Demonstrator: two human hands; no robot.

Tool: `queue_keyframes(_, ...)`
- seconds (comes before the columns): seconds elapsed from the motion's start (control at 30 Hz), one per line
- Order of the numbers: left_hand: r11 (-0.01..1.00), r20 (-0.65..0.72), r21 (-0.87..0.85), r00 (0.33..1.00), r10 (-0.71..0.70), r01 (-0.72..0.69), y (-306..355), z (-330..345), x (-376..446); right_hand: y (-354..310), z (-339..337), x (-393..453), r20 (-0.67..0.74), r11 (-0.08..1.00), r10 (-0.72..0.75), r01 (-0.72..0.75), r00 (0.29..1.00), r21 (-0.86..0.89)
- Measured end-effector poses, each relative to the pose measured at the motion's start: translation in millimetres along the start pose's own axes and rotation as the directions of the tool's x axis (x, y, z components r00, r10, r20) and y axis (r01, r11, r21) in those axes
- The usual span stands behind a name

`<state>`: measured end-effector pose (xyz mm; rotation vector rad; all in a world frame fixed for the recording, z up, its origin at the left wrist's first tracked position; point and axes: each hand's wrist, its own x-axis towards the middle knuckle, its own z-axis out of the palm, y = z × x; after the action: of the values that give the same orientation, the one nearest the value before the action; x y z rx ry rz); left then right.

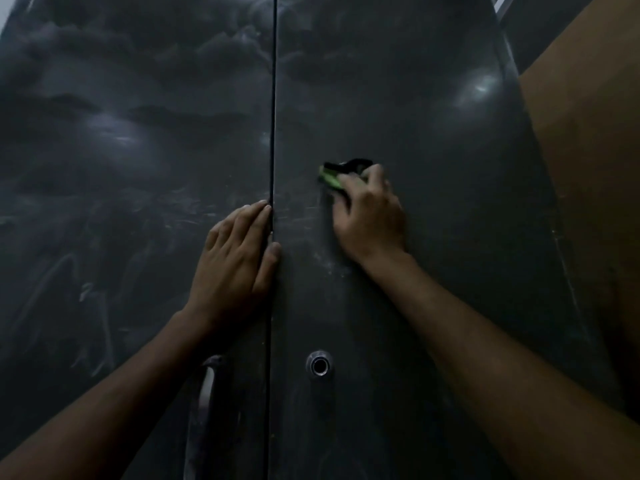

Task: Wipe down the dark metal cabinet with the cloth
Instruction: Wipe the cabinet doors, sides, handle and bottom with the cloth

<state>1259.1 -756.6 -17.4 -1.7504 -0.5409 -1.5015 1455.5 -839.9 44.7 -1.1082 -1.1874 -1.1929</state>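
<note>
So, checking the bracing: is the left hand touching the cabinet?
Touching. The head view shows the left hand laid flat on the cabinet, fingers along the door seam.

— What do the hands do on the cabinet (pixel 433 237)?

— The left hand (pixel 235 261) lies flat on the left door, fingers straight, just beside the middle gap; the thumb crosses onto the right door. The right hand (pixel 369 211) presses a green and black cloth (pixel 332 174) on the right door.

— And lower?

— A round lock (pixel 319 364) on the right door and a handle (pixel 209 386) on the left door, near the gap. An orange-brown wall (pixel 588 150) stands beside the cabinet's right edge.
</note>
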Motion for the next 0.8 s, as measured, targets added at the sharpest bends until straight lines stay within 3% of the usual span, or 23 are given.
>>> queue_keyframes(0.03,1.000,-0.016,-0.028,1.000,-0.009,0.009,-2,-2,1,-11,4,-11,0.036,0.991,-0.127,0.125,0.991,0.038)
queue_keyframes(0.1,0.999,-0.023,-0.039,1.000,-0.010,0.009,-10,-8,2,-9,-1,-41,0.146,0.917,-0.393,0.376,0.908,0.130)
queue_keyframes(0.17,1.000,0.004,-0.007,1.000,0.021,-0.021,-21,-13,2,15,-17,-53,0.206,0.851,-0.525,0.504,0.826,0.151)
queue_keyframes(0.23,0.999,0.027,0.013,0.999,0.033,-0.033,-27,-15,1,36,-23,-33,0.163,0.895,-0.445,0.441,0.881,0.064)
queue_keyframes(0.3,1.000,0.032,0.008,0.999,0.030,-0.030,-29,-14,-1,36,-15,2,0.058,0.981,-0.191,0.191,0.980,-0.007)
queue_keyframes(0.37,1.000,0.021,0.003,1.000,0.018,-0.018,-27,-12,-2,8,-3,17,0.028,1.000,-0.004,0.004,1.000,-0.029)
queue_keyframes(0.4,1.000,0.012,0.004,1.000,0.014,-0.014,-25,-12,-2,-10,3,12,0.038,0.999,-0.016,0.017,0.999,-0.030)
queue_keyframes(0.47,1.000,0.000,0.009,1.000,0.010,-0.010,-22,-11,-2,-32,10,-20,0.099,0.978,-0.207,0.204,0.973,0.037)
queue_keyframes(0.53,1.000,-0.008,0.005,1.000,-0.006,0.006,-23,-12,0,-24,0,-62,0.183,0.898,-0.439,0.425,0.880,0.112)
queue_keyframes(0.6,0.999,-0.016,-0.007,0.999,-0.050,0.050,-28,-18,3,4,-16,-73,0.236,0.847,-0.531,0.518,0.814,0.119)
queue_keyframes(0.67,0.996,-0.023,-0.002,0.996,-0.085,0.085,-36,-23,3,22,-21,-52,0.188,0.909,-0.417,0.412,0.889,0.068)
queue_keyframes(0.73,0.996,-0.014,0.024,0.996,-0.089,0.089,-44,-27,-1,17,-11,-17,0.078,0.982,-0.190,0.190,0.979,0.018)
queue_keyframes(0.8,0.996,0.002,0.047,0.997,-0.077,0.076,-50,-27,-6,-16,4,-1,0.056,0.998,-0.069,0.068,0.996,0.020)
